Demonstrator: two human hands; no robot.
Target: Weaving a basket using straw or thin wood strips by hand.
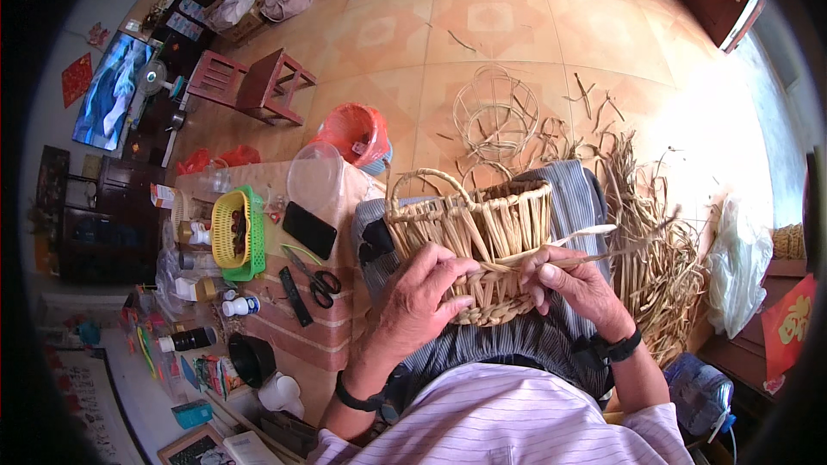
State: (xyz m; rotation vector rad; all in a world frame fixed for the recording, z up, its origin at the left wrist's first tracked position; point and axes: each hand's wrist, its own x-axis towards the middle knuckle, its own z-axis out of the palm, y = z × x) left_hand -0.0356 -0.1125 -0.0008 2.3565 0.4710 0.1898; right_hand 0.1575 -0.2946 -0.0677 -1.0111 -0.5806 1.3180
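Note:
A woven straw basket (469, 222) with a looped handle rests on my lap over a striped grey cloth (573, 179). My left hand (422, 291) grips the basket's wall on its near left side, thumb and fingers closed on the weave. At the right side, my right hand (564, 282) pinches a pale flat straw strand (579, 234) between thumb and fingers, close against the wall. The strand's loose end sticks out to the right. Palms and some fingertips are hidden.
A large heap of dry straw (650, 250) lies on the floor to my right. On the table (297, 327) at left are scissors (320, 286), a black phone (310, 230) and a yellow-green basket (239, 232). A wire frame (497, 112), a red-lined bucket (355, 131) and a wooden chair (267, 86) stand beyond.

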